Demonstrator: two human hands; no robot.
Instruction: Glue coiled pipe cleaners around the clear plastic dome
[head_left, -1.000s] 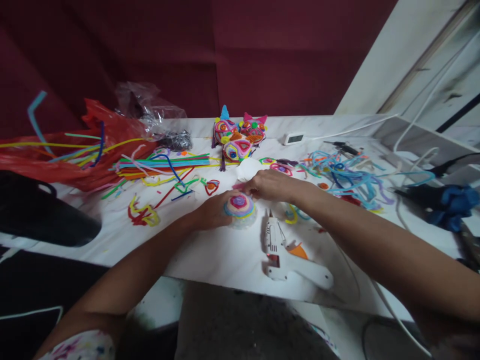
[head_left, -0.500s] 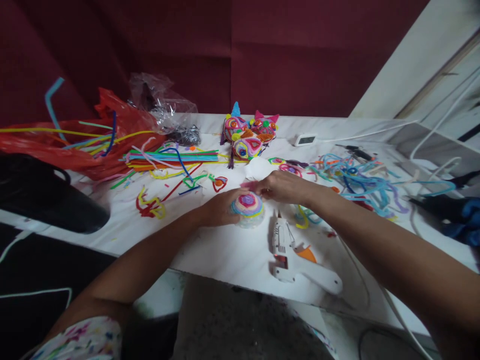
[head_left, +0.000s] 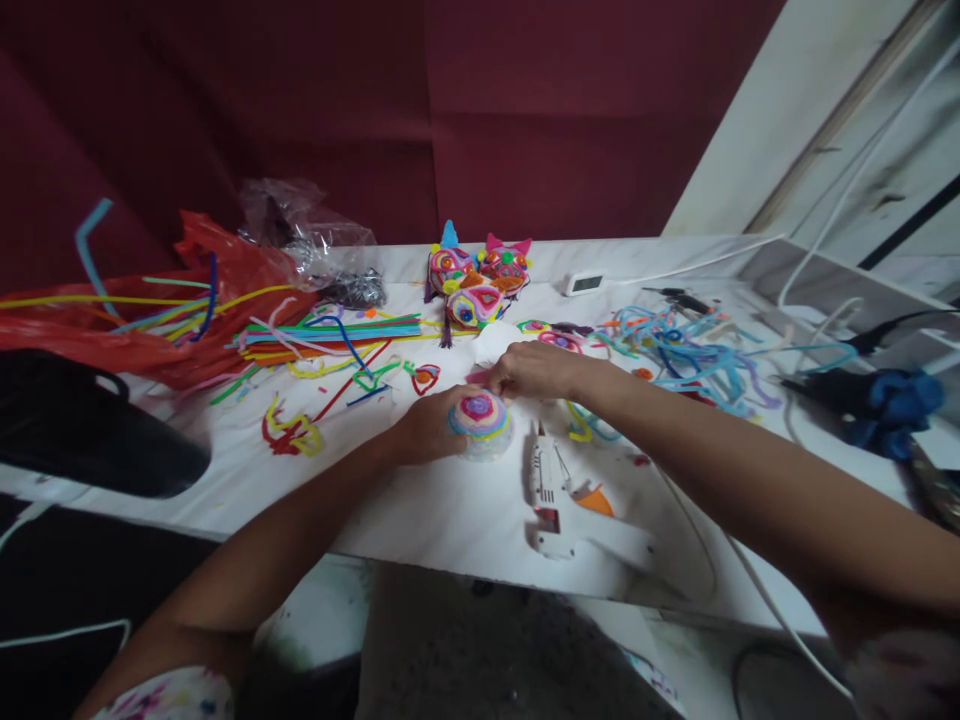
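Note:
My left hand (head_left: 429,428) is wrapped around the side of a clear ball (head_left: 478,415). Coils of fuzzy pipe cleaner in purple, pink, cream, blue and yellow cover its top; the lower part is bare. Close against the ball's far edge, my right hand (head_left: 525,370) has its fingers pinched together on a pink pipe cleaner (head_left: 476,378), mostly hidden by the fingers. A white hot glue gun (head_left: 551,490) with an orange trigger lies on the table just right of the ball, nozzle pointing away from me.
Finished colourful pipe-cleaner animal heads (head_left: 480,285) stand at the back. Bundled pipe cleaners (head_left: 337,335) and a red plastic bag (head_left: 240,260) are on the left, near a black container (head_left: 97,425). Blue pipe cleaners (head_left: 690,350) lie tangled at right. A white cable (head_left: 780,600) hangs over the front edge.
The camera view has turned slightly to the right, so everything appears further left. Both hands stay at the ball with much the same hold.

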